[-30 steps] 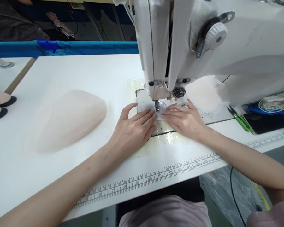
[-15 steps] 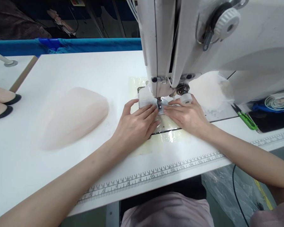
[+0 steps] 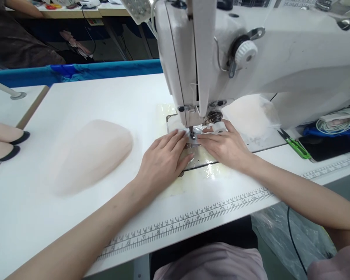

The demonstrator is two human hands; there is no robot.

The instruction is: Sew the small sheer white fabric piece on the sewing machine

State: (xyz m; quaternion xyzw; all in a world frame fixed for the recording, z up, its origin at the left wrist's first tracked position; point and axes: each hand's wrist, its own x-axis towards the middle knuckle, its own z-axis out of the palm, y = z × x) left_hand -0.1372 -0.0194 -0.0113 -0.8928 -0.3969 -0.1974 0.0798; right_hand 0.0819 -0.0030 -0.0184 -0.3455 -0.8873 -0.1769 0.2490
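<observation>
My left hand (image 3: pixel 163 155) lies palm down with its fingers stretched flat, tips resting on a small, thin white piece of fabric (image 3: pixel 194 141) just left of the presser foot (image 3: pixel 191 133). On the other side, my right hand (image 3: pixel 226 146) has its fingers extended, tips touching the piece's right edge. Part of this hand's far side is behind a white round knob (image 3: pixel 219 127) of the sewing machine (image 3: pixel 181 70). Fingers hide most of the piece, and its edges are hard to make out against the plate.
A pale beige moulded cup (image 3: pixel 96 155) lies on the white table (image 3: pixel 142 97) at left. Green thread snips (image 3: pixel 297 147) and a black phone (image 3: pixel 326 147) lie at right. A printed ruler (image 3: pixel 186 223) runs along the front edge. Black-tipped beige forms (image 3: pixel 6 140) stick in from the left.
The camera view has shifted, so more of the machine shows. My left fingers have come closer together and lie flatter; less of the white piece shows left of the needle. My right hand stays beside the foot.
</observation>
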